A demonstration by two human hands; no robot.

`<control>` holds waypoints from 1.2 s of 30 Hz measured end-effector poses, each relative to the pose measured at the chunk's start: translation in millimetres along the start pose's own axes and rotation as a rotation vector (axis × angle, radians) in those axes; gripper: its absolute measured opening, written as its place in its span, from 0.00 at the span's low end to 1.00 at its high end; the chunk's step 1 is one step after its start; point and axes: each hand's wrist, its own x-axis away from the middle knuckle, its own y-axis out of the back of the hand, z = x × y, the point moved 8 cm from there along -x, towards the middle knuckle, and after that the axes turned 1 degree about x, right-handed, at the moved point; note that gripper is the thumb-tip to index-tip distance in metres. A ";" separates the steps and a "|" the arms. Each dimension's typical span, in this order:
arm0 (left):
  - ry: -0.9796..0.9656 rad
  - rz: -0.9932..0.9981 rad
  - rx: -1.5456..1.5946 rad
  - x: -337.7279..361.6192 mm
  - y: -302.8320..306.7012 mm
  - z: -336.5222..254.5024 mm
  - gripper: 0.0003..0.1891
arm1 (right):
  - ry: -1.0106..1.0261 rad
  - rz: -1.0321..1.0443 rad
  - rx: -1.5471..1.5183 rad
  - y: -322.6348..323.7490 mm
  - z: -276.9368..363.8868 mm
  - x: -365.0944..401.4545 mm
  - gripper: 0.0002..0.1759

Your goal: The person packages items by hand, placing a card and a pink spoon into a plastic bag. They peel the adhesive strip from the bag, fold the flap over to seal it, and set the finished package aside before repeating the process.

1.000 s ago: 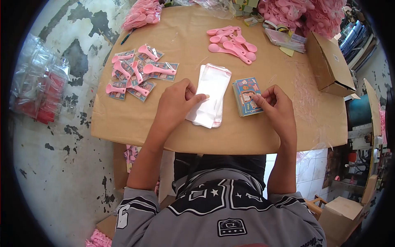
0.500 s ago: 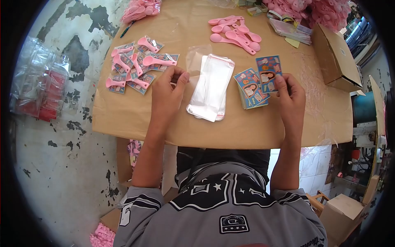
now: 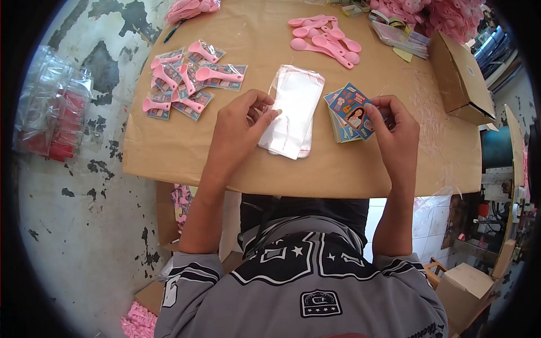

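Observation:
My right hand (image 3: pixel 396 125) pinches a blue printed card (image 3: pixel 350 102) by its right side, thumb on top. This card is tilted and lies over a small stack of similar cards (image 3: pixel 340 133). My left hand (image 3: pixel 241 121) has curled fingers, with thumb and forefinger closed at the left edge of a pile of clear plastic bags (image 3: pixel 301 98). It appears to pinch the edge of one bag; the fingertips are partly hidden. Left of that hand lie several packed bags (image 3: pixel 189 79), each with a pink spoon and a card.
Loose pink spoons (image 3: pixel 327 42) lie at the table's far middle. A cardboard box (image 3: pixel 462 79) stands at the right edge, near a stack of plastic packets (image 3: pixel 397 38). Bulk pink spoons (image 3: pixel 406 11) fill the back right. A pen (image 3: pixel 173 31) lies at the back left.
My left hand has moved right to the edge of the plastic bags. My right hand has turned the card from nearly upright to a slant over the card stack.

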 end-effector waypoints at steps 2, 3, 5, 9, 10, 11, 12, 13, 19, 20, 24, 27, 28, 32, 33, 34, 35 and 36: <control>-0.052 -0.011 -0.003 7.5 3.9 -10.5 0.11 | 0.104 -0.092 0.202 4.3 13.1 1.6 0.11; -0.032 0.000 0.025 11.0 4.7 -10.9 0.11 | 0.203 -0.195 0.283 7.9 22.1 3.7 0.12; 0.014 0.017 0.077 18.4 6.9 -8.2 0.11 | 0.356 -0.234 0.330 4.4 39.6 10.0 0.13; -0.048 0.056 0.051 27.6 13.1 -5.2 0.12 | 0.634 0.103 0.186 -41.2 76.5 40.4 0.23; -0.129 0.060 -0.007 27.6 14.4 -7.2 0.12 | 0.676 0.170 0.217 -55.0 84.8 48.3 0.25; -0.209 0.062 -0.065 28.2 14.6 -10.5 0.13 | 0.719 0.237 0.248 -68.6 93.1 56.4 0.26; -0.235 0.062 -0.072 28.5 14.6 -12.4 0.14 | 0.761 0.308 0.279 -79.9 97.6 63.0 0.28; -0.260 0.061 -0.081 29.2 14.2 -15.1 0.15 | 0.774 0.310 0.312 -85.2 97.8 64.8 0.28; -0.335 0.033 -0.109 31.0 12.3 -15.8 0.19 | 0.824 0.336 0.419 -105.3 91.4 61.1 0.23; -0.355 0.024 -0.108 31.3 13.0 -17.1 0.20 | 0.831 0.328 0.406 -104.7 91.9 60.2 0.21; -0.356 -0.003 -0.035 31.2 15.7 -10.0 0.23 | 0.840 0.330 0.366 -104.0 95.0 57.0 0.12; -0.297 0.074 0.010 35.2 15.3 -8.9 0.25 | 0.832 0.327 0.363 -104.9 94.4 51.3 0.07; -0.264 0.120 0.047 36.7 16.4 -12.9 0.25 | 0.818 0.318 0.323 -104.1 92.9 47.6 0.06; -0.321 0.114 0.000 36.1 13.6 -12.4 0.21 | 0.734 0.315 0.196 -102.4 86.9 36.1 0.04; -0.320 0.114 -0.031 34.5 12.5 -11.5 0.21 | 0.706 0.323 0.174 -102.5 85.9 34.3 0.04; -0.318 0.114 -0.062 32.8 11.1 -10.7 0.20 | 0.685 0.331 0.165 -102.6 85.4 33.5 0.04; -0.317 0.116 -0.092 31.6 9.9 -9.6 0.19 | 0.663 0.338 0.158 -102.3 84.9 32.7 0.04; -0.314 0.117 -0.087 30.5 9.0 -8.4 0.18 | 0.640 0.344 0.151 -101.9 83.8 31.7 0.04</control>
